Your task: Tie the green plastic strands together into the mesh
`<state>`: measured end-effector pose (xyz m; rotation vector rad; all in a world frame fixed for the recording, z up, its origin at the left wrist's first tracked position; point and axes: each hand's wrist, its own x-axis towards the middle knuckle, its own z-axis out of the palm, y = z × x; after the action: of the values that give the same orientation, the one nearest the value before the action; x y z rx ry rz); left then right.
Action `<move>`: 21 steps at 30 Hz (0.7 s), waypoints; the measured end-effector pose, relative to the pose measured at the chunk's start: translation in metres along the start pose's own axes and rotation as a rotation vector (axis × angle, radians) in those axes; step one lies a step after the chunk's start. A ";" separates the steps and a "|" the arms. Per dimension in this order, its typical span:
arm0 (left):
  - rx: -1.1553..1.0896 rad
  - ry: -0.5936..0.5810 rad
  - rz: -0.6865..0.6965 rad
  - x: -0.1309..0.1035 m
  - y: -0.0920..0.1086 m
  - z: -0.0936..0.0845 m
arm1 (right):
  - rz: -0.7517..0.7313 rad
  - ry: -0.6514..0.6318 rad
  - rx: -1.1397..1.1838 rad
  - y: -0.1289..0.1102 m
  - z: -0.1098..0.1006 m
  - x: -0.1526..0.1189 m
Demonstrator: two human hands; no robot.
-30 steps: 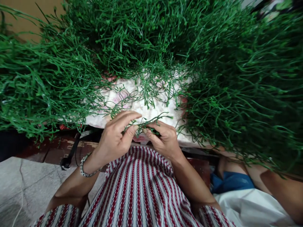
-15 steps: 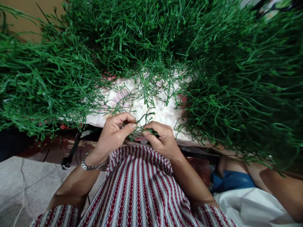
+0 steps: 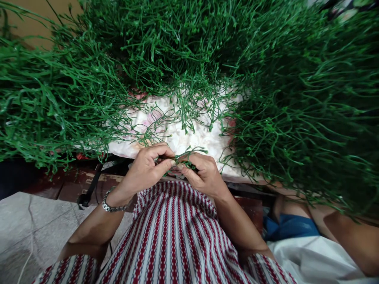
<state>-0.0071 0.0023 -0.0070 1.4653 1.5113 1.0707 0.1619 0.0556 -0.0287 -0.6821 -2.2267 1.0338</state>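
Head view: left hand (image 3: 147, 167) and right hand (image 3: 204, 173) pinch green stems (image 3: 196, 149) partly hidden in their grasp.

held stems (image 3: 195, 150): partly hidden by left hand (image 3: 151, 167) and right hand (image 3: 204, 173), count unclear | green heap (image 3: 189, 43): cut off at 3 edges, blurred at right | nearby person's limb (image 3: 349, 238): cut off at right edge | patterned item (image 3: 347, 15), top right: too cropped to identify
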 end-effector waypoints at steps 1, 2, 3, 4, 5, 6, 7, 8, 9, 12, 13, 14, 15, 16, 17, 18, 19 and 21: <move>0.025 0.005 0.011 0.000 0.000 0.001 | 0.007 -0.016 -0.004 0.000 0.000 0.000; 0.056 0.007 0.020 0.000 0.000 0.002 | 0.016 -0.029 0.000 0.001 0.000 0.000; 0.087 0.009 0.032 -0.001 0.000 0.003 | 0.025 -0.034 0.015 0.002 0.000 0.001; 0.112 0.005 0.046 -0.001 0.001 0.004 | 0.026 -0.035 0.042 0.003 0.000 0.001; 0.125 -0.009 0.060 -0.001 0.001 0.004 | 0.021 -0.035 0.080 0.004 0.001 0.002; 0.123 -0.031 0.069 -0.001 0.001 0.005 | 0.010 -0.041 0.123 0.005 0.001 0.003; 0.108 -0.056 0.075 0.000 0.001 0.005 | -0.004 -0.055 0.168 0.006 0.000 0.004; 0.087 -0.076 0.078 0.000 0.001 0.005 | -0.016 -0.077 0.213 0.007 0.000 0.005; 0.065 -0.093 0.080 0.000 0.001 0.005 | -0.024 -0.103 0.255 0.008 0.000 0.005; 0.003 -0.158 0.114 -0.001 0.002 0.001 | -0.003 -0.190 0.408 0.009 -0.001 0.006; -0.025 -0.190 0.125 -0.001 0.002 -0.001 | 0.017 -0.214 0.472 0.009 -0.001 0.006; -0.061 -0.230 0.129 -0.001 0.002 -0.003 | 0.039 -0.240 0.534 0.009 -0.001 0.005; -0.102 -0.274 0.130 -0.001 0.002 -0.005 | 0.058 -0.268 0.592 0.010 0.000 0.005; -0.143 -0.316 0.127 -0.001 0.003 -0.006 | 0.072 -0.296 0.643 0.010 0.001 0.005; -0.181 -0.355 0.124 -0.001 0.003 -0.008 | 0.079 -0.319 0.687 0.011 0.002 0.005; -0.212 -0.391 0.124 -0.001 0.003 -0.009 | 0.079 -0.339 0.725 0.012 0.003 0.006; -0.233 -0.423 0.126 -0.001 0.004 -0.010 | 0.072 -0.353 0.759 0.012 0.004 0.006; -0.252 -0.472 0.132 0.000 0.004 -0.012 | 0.052 -0.367 0.812 0.013 0.007 0.006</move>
<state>-0.0168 0.0011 0.0009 1.5188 0.9278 0.8725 0.1557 0.0637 -0.0414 -0.1899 -1.8024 2.0363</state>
